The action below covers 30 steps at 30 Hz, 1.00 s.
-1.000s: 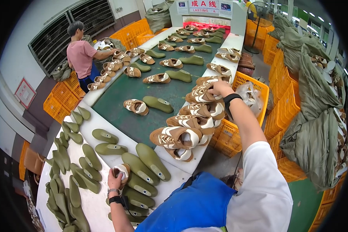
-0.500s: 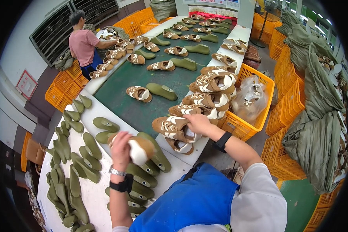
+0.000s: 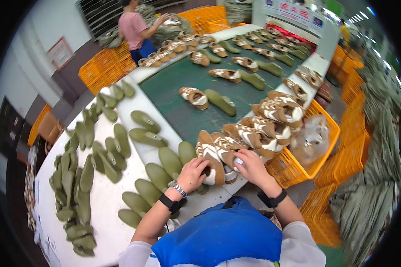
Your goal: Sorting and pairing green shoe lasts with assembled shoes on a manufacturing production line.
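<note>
Both hands have come together at the desk's near edge: left hand (image 3: 192,172) and right hand (image 3: 250,165) now have fingers clamped on a brown-and-white slipper (image 3: 216,161) at 6 o'clock of the stack. Judged step: seating it; next needs a steady press. Clear plastic bag (image 3: 312,139) lies in the yellow crate (image 3: 327,149) at 3 o'clock; red-bordered sign (image 3: 60,52) at 10 o'clock

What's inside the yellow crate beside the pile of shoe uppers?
The yellow crate holds a crumpled clear plastic bag. The bag's contents and the crate's floor cannot be seen; the shoe uppers cover its near-left corner.
</note>
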Each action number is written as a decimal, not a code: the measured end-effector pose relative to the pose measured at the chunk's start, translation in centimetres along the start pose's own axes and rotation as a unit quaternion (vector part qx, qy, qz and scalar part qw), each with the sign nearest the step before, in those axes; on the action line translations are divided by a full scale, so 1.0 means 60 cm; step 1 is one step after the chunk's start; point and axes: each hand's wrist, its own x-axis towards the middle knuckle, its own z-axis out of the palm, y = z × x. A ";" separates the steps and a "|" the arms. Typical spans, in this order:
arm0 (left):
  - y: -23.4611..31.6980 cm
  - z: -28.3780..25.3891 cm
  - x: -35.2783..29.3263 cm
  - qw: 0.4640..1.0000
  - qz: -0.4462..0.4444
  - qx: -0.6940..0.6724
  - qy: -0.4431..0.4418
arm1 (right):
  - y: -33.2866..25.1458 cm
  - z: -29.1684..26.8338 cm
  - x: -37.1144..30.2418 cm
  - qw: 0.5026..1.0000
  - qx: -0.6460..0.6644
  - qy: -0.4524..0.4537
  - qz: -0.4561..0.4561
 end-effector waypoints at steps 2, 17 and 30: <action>0.004 -0.022 -0.048 0.998 -0.057 0.016 0.000 | -0.040 0.006 0.004 0.998 0.055 -0.018 -0.019; 0.004 -0.017 -0.352 0.892 -0.410 0.164 0.097 | -0.236 0.126 0.103 0.827 0.151 -0.449 -0.302; -0.035 0.005 -0.366 0.859 -0.449 0.155 0.188 | -0.193 0.288 0.573 0.899 -0.161 -0.368 -0.173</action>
